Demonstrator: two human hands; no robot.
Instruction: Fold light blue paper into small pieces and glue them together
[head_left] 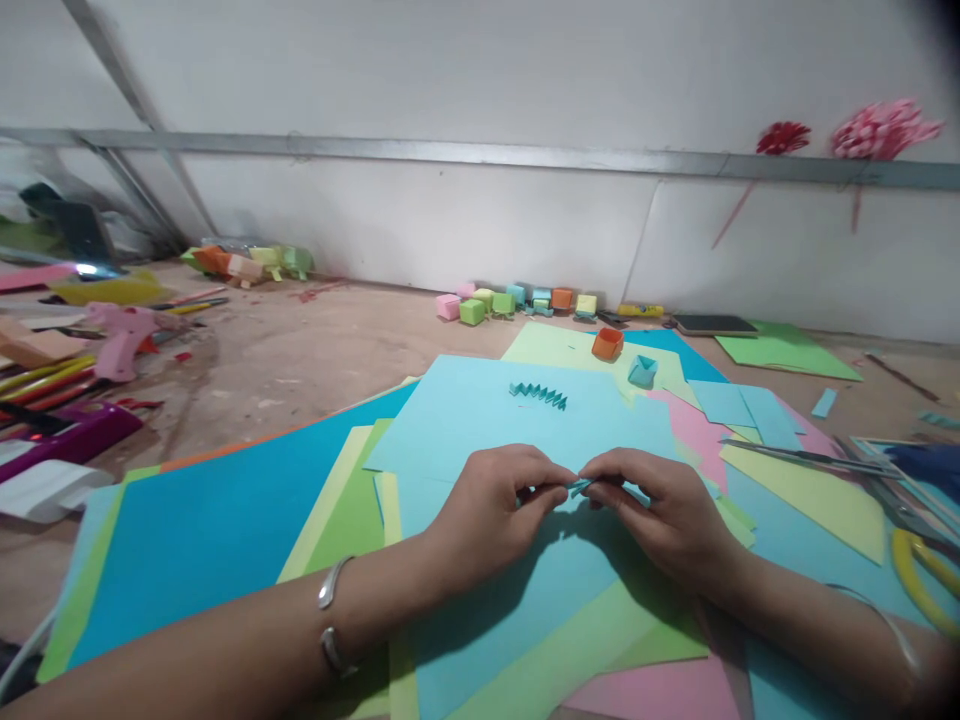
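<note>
My left hand (pixel 495 505) and my right hand (pixel 660 505) meet fingertip to fingertip just above a light blue sheet of paper (pixel 487 420). Both pinch a small strip of folded teal paper (pixel 579 487) between thumbs and fingers. A silver bangle sits on my left wrist. Beyond the hands lies a zigzag-folded teal paper strip (pixel 538 394) on the same sheet. Farther back rest a small orange paper box (pixel 607 343) and a small teal paper box (pixel 642 370).
Sheets of blue, green, pink and yellow paper (pixel 225 520) cover the table. A row of small paper cubes (pixel 517 300) lines the wall. A pink glue gun (pixel 124 335) and pencils lie left; scissors with yellow handles (pixel 919 565) and a metal ruler (pixel 802 457) lie right.
</note>
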